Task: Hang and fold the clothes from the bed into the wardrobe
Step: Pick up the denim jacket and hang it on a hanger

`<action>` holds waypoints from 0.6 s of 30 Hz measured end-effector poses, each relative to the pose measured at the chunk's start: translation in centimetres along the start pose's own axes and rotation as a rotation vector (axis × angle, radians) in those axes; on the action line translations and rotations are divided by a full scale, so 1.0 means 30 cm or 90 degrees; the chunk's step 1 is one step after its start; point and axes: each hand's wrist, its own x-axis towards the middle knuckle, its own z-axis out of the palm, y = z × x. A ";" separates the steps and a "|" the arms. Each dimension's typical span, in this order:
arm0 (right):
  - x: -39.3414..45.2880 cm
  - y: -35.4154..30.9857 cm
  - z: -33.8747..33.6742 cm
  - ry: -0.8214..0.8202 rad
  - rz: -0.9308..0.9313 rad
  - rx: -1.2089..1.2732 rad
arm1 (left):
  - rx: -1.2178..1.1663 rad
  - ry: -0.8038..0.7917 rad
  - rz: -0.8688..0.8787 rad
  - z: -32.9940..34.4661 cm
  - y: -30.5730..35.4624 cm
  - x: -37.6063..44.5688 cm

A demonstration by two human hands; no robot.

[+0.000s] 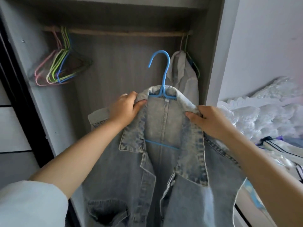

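Observation:
A light blue denim jacket [157, 169] sits on a blue plastic hanger [162, 74] in front of the open wardrobe. My left hand [126, 108] grips the jacket's left collar and shoulder. On the other side, my right hand [208, 120] grips the right collar. The hanger's hook points up, below the wooden rail [124, 32] and apart from it. The hanger's lower bar shows inside the open jacket front.
Several empty coloured hangers [60, 68] hang at the rail's left end. A pale garment [183, 74] hangs at the right end. The wardrobe's grey side panel [216, 63] stands right of it. More clothes and white bedding [262, 122] lie on the bed at the right.

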 end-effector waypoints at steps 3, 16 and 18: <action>0.098 0.018 0.011 0.033 0.034 -0.005 | 0.024 -0.053 0.022 0.045 -0.019 0.065; 0.618 0.002 0.153 0.146 0.192 0.152 | 0.134 -0.075 0.047 0.227 -0.412 0.502; 0.719 -0.018 0.162 0.178 0.214 0.169 | 0.137 -0.073 0.059 0.242 -0.475 0.596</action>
